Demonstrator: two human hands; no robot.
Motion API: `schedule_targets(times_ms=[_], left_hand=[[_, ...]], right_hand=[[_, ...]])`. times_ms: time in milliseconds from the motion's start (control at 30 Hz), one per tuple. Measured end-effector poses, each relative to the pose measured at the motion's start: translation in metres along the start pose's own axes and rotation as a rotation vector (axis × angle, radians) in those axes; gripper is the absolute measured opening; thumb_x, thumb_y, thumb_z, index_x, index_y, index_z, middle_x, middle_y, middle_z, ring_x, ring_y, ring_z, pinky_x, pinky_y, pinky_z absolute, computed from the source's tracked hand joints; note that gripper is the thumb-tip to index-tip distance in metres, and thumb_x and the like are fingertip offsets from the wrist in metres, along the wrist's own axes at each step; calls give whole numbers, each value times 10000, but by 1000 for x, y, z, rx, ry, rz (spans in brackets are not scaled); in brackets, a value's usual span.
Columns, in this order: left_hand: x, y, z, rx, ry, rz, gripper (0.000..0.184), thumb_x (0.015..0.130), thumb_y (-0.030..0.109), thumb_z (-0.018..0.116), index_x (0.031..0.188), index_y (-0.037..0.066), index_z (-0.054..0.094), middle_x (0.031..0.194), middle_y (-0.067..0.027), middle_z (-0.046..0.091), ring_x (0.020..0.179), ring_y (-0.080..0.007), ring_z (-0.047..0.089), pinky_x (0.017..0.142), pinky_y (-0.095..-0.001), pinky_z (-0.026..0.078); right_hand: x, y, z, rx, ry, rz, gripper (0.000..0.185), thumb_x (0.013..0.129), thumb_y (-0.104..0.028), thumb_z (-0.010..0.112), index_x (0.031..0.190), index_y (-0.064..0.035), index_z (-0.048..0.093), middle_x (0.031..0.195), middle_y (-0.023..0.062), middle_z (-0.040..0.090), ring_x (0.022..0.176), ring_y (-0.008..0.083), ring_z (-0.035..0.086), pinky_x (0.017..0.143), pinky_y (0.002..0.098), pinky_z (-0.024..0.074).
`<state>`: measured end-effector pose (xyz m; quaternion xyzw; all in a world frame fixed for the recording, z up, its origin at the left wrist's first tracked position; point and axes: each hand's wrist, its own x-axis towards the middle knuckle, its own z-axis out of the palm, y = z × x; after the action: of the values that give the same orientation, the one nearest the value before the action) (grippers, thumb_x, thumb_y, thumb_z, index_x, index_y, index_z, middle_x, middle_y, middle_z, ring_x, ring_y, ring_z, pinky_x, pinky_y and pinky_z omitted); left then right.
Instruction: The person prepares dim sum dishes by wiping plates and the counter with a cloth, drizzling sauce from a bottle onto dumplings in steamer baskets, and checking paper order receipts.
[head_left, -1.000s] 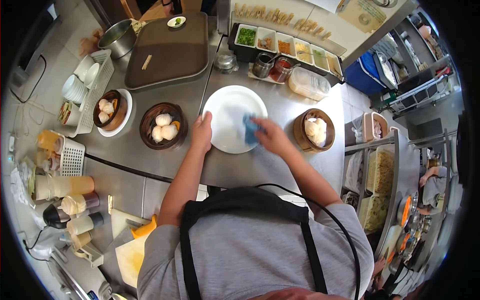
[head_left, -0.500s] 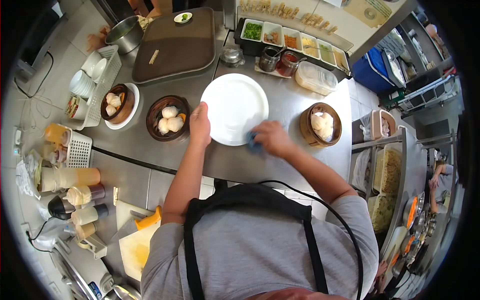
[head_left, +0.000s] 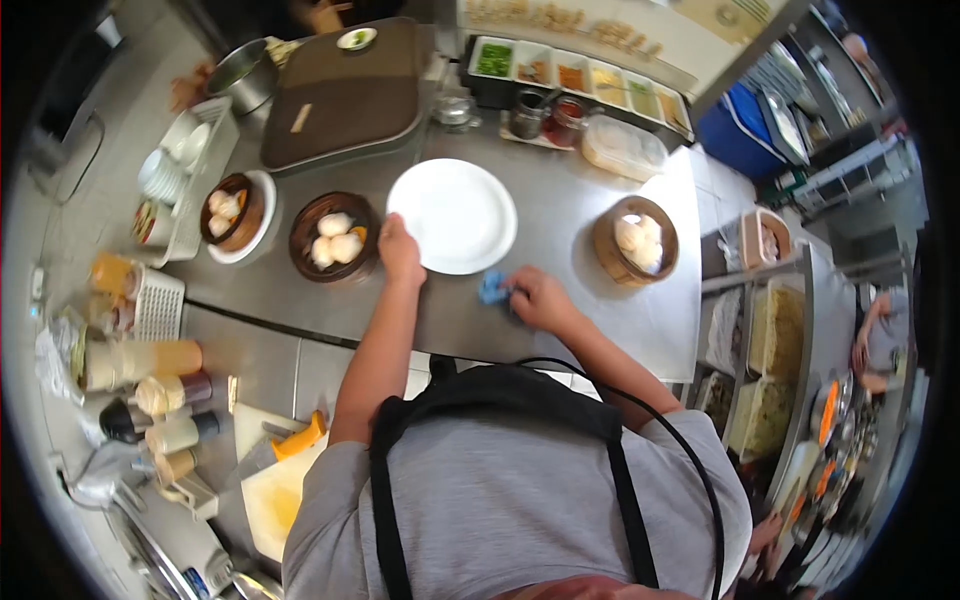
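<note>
My left hand [head_left: 401, 251] grips the left edge of a round white plate [head_left: 453, 215], held over the steel counter [head_left: 450, 318]. In my right hand [head_left: 541, 298] is a bunched blue cloth [head_left: 493, 288], just below the plate's lower right rim and apart from it. Left of my left hand stands a bamboo steamer [head_left: 307, 265] with several pale dumplings [head_left: 339, 248]. Farther left, a second steamer [head_left: 246, 229] of dumplings rests on a white plate [head_left: 262, 190]. To the right of my right hand is a lighter steamer [head_left: 609, 252] holding white buns or dumplings [head_left: 640, 240].
A brown tray [head_left: 350, 100] lies at the back left, with a small dish on it. Topping containers [head_left: 570, 76], sauce jars [head_left: 565, 120] and a lidded plastic box [head_left: 623, 148] line the back right. Bottles [head_left: 150, 363] and a yellow-handled knife [head_left: 300, 436] are at the left.
The plate has tilted and shifted slightly left with my left hand. My right hand has drawn the blue cloth away from the plate's rim, down and to the left.
</note>
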<state>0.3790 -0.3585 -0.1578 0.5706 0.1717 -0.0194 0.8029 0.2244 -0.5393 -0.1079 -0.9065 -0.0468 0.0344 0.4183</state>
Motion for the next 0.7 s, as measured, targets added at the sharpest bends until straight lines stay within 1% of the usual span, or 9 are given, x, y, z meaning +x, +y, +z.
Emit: schedule_targets(times_ms=[67, 167, 267, 367, 467, 533, 600, 633, 700], left_hand=[[8, -7, -1, 35, 21, 36, 386, 897, 243, 383, 1090, -84, 453, 1068, -141, 525, 954, -196, 499, 814, -306, 387], [-5, 15, 8, 351, -8, 62, 370, 861, 206, 410, 1069, -99, 441, 1049, -187, 522, 938, -228, 511, 801, -315, 391], [10, 15, -2, 656, -119, 30, 351, 816, 204, 451, 964, -110, 499, 908, -214, 575, 831, -288, 562, 737, -358, 418], [23, 10, -8, 959, -147, 276, 357, 779, 201, 494, 936, -119, 509, 902, -271, 565, 879, -364, 551, 754, -379, 414], [28, 10, -9, 1048, -178, 293, 365, 773, 203, 483, 942, -120, 499, 922, -299, 547, 907, -396, 529, 785, -392, 408], [22, 17, -5, 1237, -192, 335, 377, 777, 204, 473, 982, -112, 480, 928, -304, 541, 921, -408, 518, 800, -408, 402], [9, 31, 3, 1432, -222, 308, 395, 787, 226, 485, 1000, -106, 480, 976, -286, 529, 938, -389, 519, 812, -414, 403], [-5, 43, 10, 1493, -148, 337, 398, 789, 237, 492, 1016, -89, 483, 1001, -275, 520, 948, -379, 517, 814, -414, 405], [-42, 62, 37, 1604, 9, 402, 405, 793, 258, 506, 1049, -55, 489, 1051, -253, 502, 967, -359, 513, 817, -413, 408]], right_hand=[[7, -2, -17, -149, 263, 152, 240, 693, -87, 537, 918, -125, 607, 1074, 101, 526, 938, 308, 514, 775, 385, 429], [16, 20, 2, -728, 544, 87, 269, 696, -104, 555, 958, -145, 604, 1144, 72, 497, 1014, 272, 475, 801, 426, 392], [-3, 15, 14, -631, 354, 8, 293, 693, -121, 573, 981, -169, 601, 1192, 41, 468, 1072, 241, 428, 827, 452, 357], [-55, 15, 9, -459, 222, -190, 305, 668, -120, 598, 964, -191, 606, 1161, 24, 491, 1033, 240, 456, 810, 434, 371], [-114, 55, -9, -504, 401, -174, 312, 646, -110, 615, 943, -205, 607, 1106, 19, 523, 1009, 251, 477, 790, 427, 378], [-152, 83, -43, -643, 562, 17, 310, 631, -95, 620, 916, -217, 605, 1064, 30, 546, 976, 253, 499, 767, 414, 390], [-189, 126, -81, -758, 705, 282, 257, 679, -75, 574, 911, -182, 596, 1040, 73, 559, 943, 267, 521, 723, 436, 397], [-204, 141, -100, -822, 807, 382, 210, 711, -93, 550, 906, -150, 603, 1008, 85, 575, 921, 275, 532, 704, 440, 400], [-222, 178, -143, -629, 940, 872, 162, 766, -141, 505, 879, -104, 615, 865, 141, 605, 789, 314, 568, 668, 437, 426]])
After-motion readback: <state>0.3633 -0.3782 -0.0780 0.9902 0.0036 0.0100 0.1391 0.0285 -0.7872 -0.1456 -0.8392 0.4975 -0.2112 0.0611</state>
